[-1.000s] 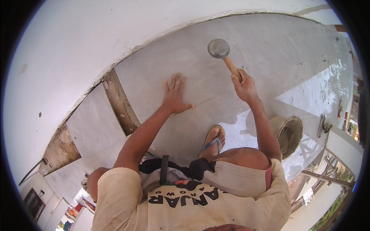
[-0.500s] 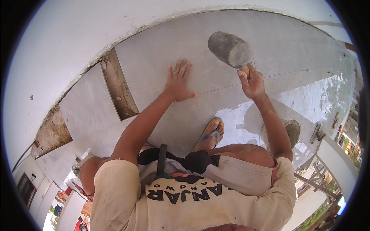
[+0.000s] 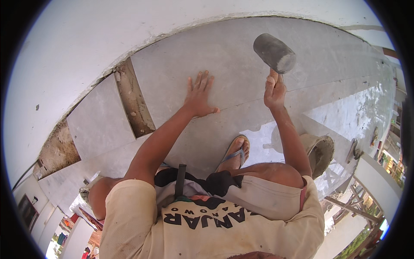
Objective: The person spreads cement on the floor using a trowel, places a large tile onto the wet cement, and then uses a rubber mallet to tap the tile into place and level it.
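My left hand (image 3: 201, 97) lies flat with its fingers spread on a large grey floor tile (image 3: 172, 56), near the tile's front seam. In my right hand (image 3: 275, 91) is the wooden handle of a rubber mallet (image 3: 274, 52). Its dark cylindrical head is raised above the tiles, with the worn pale end turned to the right. Most of the handle is hidden by my fingers. Between my arms, my sandalled foot (image 3: 236, 153) rests on the tiled floor.
A narrow gap of rough mortar (image 3: 133, 97) separates the large tile from another grey tile (image 3: 99, 116) at the left. A second bare patch (image 3: 59, 144) lies farther left. A cement-crusted bucket (image 3: 321, 153) stands by my right knee. A white wall (image 3: 77, 47) curves along the back.
The mallet's head has swung to the right and its tilt has changed. My right hand has shifted slightly left, while my left hand stays pressed on the tile.
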`<state>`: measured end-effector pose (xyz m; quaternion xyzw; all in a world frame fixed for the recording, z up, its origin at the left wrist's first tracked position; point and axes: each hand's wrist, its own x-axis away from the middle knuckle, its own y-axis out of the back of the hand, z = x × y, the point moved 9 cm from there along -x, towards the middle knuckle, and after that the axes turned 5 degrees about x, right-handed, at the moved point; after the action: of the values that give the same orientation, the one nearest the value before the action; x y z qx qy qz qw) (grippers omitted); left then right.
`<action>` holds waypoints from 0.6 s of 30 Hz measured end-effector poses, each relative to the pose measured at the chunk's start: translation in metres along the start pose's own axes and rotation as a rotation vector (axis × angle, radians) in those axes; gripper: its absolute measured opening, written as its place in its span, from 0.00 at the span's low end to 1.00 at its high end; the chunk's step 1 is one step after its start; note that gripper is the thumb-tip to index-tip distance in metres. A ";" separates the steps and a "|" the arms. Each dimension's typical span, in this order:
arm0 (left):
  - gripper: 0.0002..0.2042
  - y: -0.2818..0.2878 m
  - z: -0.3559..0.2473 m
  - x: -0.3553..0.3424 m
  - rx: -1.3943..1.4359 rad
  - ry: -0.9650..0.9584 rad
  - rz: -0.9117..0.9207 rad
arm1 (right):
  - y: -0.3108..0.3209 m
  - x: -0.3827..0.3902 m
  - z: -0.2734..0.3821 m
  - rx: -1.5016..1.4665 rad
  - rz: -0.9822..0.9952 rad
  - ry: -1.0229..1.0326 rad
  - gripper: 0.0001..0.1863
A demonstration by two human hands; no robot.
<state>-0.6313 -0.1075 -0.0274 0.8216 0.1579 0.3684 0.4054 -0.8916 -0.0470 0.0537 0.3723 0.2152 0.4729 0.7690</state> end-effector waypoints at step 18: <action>0.65 0.002 -0.011 -0.006 -0.049 0.009 0.049 | -0.039 -0.023 -0.028 0.198 0.079 -0.186 0.24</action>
<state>-0.6434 -0.1064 -0.0241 0.8134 0.1303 0.3855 0.4156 -0.8997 -0.0679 0.0055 0.4969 0.1739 0.4426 0.7259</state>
